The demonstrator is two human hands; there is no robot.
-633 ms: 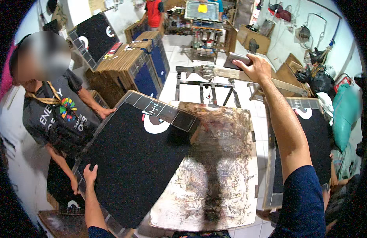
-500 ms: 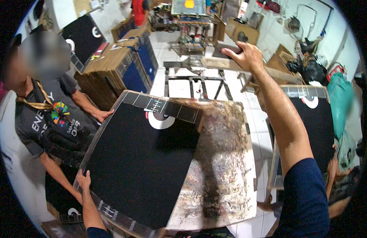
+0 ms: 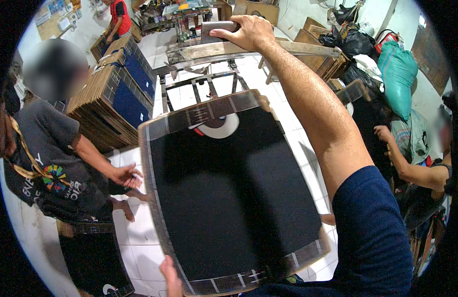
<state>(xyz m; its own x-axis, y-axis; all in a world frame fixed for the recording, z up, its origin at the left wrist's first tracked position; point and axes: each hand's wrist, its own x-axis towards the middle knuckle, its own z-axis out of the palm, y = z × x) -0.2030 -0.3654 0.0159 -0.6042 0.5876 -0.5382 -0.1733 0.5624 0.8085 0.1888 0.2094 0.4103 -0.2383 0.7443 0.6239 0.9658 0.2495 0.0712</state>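
Right fingers [image 3: 242, 20], half-curled, hold a grey block [image 3: 215, 25]

Bright light — a broad shadow [image 3: 258, 222] darkens the black board [image 3: 204, 213] — edges bending.

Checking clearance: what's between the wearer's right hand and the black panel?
Head view: between right hand and black panel lie a wooden bar and dark metal frame; white floor tiles show through the frame.

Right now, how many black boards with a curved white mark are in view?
3: the center board, the lower-left board and the right-side board, which is partly hidden. Others may be covered.
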